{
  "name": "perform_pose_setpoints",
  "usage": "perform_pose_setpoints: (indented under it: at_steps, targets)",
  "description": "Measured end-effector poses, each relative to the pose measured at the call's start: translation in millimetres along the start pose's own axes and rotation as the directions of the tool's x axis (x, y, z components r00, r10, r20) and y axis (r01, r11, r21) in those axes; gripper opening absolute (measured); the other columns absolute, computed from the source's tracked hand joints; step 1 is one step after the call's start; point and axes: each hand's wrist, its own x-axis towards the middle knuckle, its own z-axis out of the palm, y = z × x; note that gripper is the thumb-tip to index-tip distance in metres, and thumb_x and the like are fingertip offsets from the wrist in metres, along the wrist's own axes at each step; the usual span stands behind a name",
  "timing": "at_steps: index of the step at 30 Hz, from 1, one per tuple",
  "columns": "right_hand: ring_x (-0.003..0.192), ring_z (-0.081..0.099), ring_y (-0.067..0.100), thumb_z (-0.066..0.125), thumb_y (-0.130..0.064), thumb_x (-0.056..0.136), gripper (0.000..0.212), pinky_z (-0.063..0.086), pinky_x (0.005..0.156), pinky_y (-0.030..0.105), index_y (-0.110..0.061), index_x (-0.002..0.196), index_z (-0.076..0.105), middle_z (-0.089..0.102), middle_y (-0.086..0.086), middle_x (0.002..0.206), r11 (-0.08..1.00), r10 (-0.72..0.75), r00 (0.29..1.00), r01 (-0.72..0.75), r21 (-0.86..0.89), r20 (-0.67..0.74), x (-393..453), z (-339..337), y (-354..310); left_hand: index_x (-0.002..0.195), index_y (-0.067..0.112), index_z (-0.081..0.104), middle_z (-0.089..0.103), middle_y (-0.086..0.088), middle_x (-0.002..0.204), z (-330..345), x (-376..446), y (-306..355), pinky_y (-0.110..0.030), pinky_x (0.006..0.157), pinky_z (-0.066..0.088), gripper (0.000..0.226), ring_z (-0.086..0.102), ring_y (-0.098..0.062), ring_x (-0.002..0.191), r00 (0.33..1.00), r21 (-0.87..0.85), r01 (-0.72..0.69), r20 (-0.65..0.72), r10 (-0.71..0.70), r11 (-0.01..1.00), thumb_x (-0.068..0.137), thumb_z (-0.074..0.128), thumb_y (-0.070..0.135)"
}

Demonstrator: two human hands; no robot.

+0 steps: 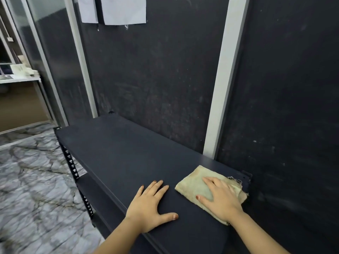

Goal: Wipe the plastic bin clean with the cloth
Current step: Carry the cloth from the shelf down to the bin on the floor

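Pressing flat on a folded yellow-green cloth (200, 187), the right hand (220, 197) has its fingers straight and spread, gripping nothing. The cloth lies at the right end of a black metal shelf (117, 151) against a dark wall (156, 79). The left hand (148, 204) rests palm-down on the shelf just beside it, fingers straight.

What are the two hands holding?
Nothing is gripped. The right hand lies flat on the middle of the cloth, pressing it onto the dark shelf. The left hand rests flat on the shelf.
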Motion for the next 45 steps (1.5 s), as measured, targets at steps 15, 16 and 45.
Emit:
perform_pose_setpoints:
  at_steps: [15, 16, 45]
  targets:
    - [0.098, 0.047, 0.009, 0.047, -0.041, 0.087, 0.027, 0.034, 0.079, 0.019, -0.023, 0.104, 0.057, 0.044, -0.012, 0.091, 0.999, -0.007, 0.98, 0.014, 0.034, -0.201, -12, 10, -11, 0.148, 0.036, 0.007, 0.001, 0.014, 0.16, 1, 1, -1, -0.035, 0.118, -0.007, 0.118, -0.005, -0.007, 0.147, 1.0, -0.007, -0.021, -0.024, 0.021, 1.0, 0.045, 0.008, 0.094]
    - [0.097, 0.049, 0.008, 0.047, -0.041, 0.087, 0.027, 0.036, 0.079, 0.02, -0.023, 0.103, 0.057, 0.045, -0.013, 0.091, 0.999, 0.0, 0.978, 0.007, 0.031, -0.208, -14, 9, -12, 0.148, 0.036, 0.007, 0.001, 0.014, 0.16, 1, 1, -2, -0.035, 0.118, -0.007, 0.118, -0.005, -0.007, 0.147, 0.999, -0.006, -0.021, -0.026, 0.021, 1.0, 0.045, 0.008, 0.094]
    - [0.108, 0.048, 0.019, 0.041, -0.029, 0.092, 0.024, 0.042, 0.079, 0.031, -0.015, 0.112, 0.046, 0.052, 0.002, 0.118, 0.964, 0.238, 0.963, -0.25, -0.091, -0.125, -71, -60, 32, 0.144, 0.027, 0.027, 0.026, 0.005, 0.155, -28, 31, 75, -0.036, 0.117, 0.021, 0.082, 0.023, -0.016, 0.143, 0.965, 0.097, -0.25, 0.106, 0.24, 0.963, 0.076, 0.048, 0.066]
